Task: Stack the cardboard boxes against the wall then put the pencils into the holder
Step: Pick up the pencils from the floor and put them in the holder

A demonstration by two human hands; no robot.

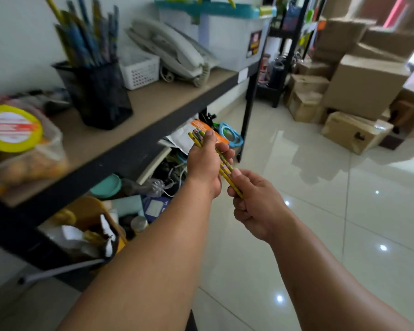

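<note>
- A bundle of yellow patterned pencils (225, 167) is held in the air by both hands, tilted, upper ends pointed toward the shelf, lower ends toward the person.
- Left grip (204, 161): closed round the upper half of the bundle, with fingers wrapped over it and the thumb laid along the top.
- Right grip (253, 206): the lower end of the bundle is pinched between thumb and forefinger; the other fingers are curled in.
- The two hands are set just beside each other, in front of the shelf edge and above the tiled floor (320, 211).
- A black mesh holder (98, 94) is stood upright on the shelf board (167, 101), well apart from the held bundle, up and to the left.
- The holder is already loaded with long blue and yellow pencils (89, 37), leaning at angles; detail is blurred.
- A white perforated basket (140, 70) is placed just right of the holder, then a grey desk telephone (167, 51), then a clear storage box with a teal lid (227, 34).
- A yellow-lidded container (12, 127) is seen at the shelf's left end.
- Cardboard boxes (366, 84) are piled on the floor at far right; whether a wall is touched cannot be told.
- Mixed clutter is stored on the lower shelf level; most of it is too blurred to name.
</note>
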